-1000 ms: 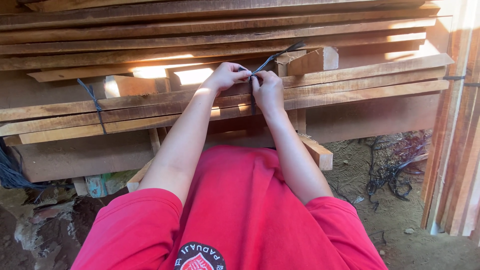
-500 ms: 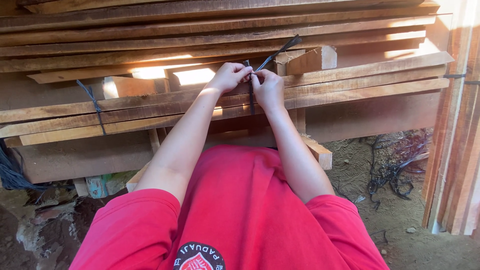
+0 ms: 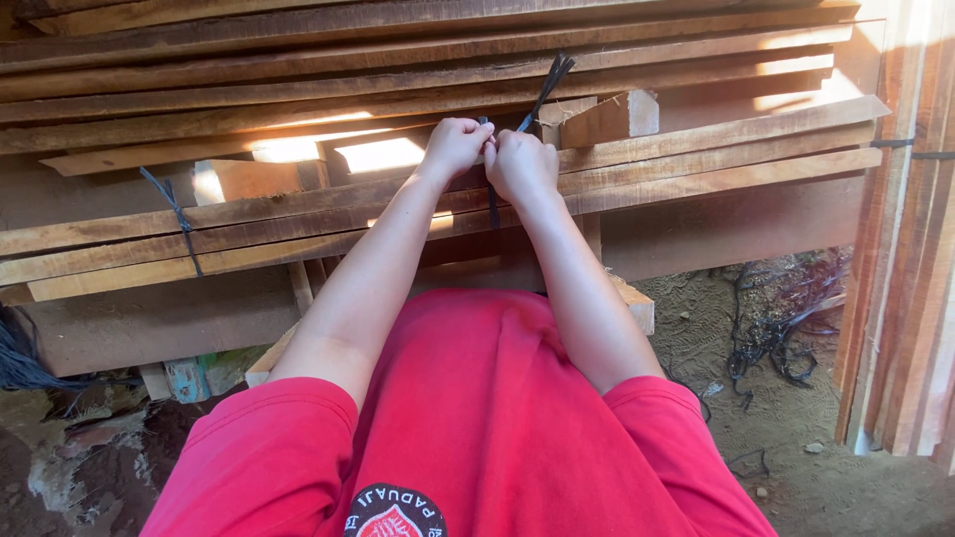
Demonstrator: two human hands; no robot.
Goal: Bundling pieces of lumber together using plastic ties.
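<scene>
A tall stack of planks (image 3: 298, 109) fills the top of the view, and a bundle of planks (image 3: 696, 164) juts from its front edge, resting on a wooden block (image 3: 607, 117). A second tie (image 3: 179, 221) binds the bundle toward its left end. Loose black cord (image 3: 781, 323) lies on the dirt floor (image 3: 796, 467) at the lower right.

The left hand (image 3: 456, 145) and right hand (image 3: 521, 165) are pressed knuckle to knuckle on the bundle's top edge, both closed into fists around a black strap (image 3: 544, 89). Its free tail sticks up past the block; another length drops down the bundle's front face.

If the pull is uneven, the strap could slip through the fingers and leave the tie slack. A hard tug might snap the thin strap, or drag a knuckle across the rough plank edge.
</scene>
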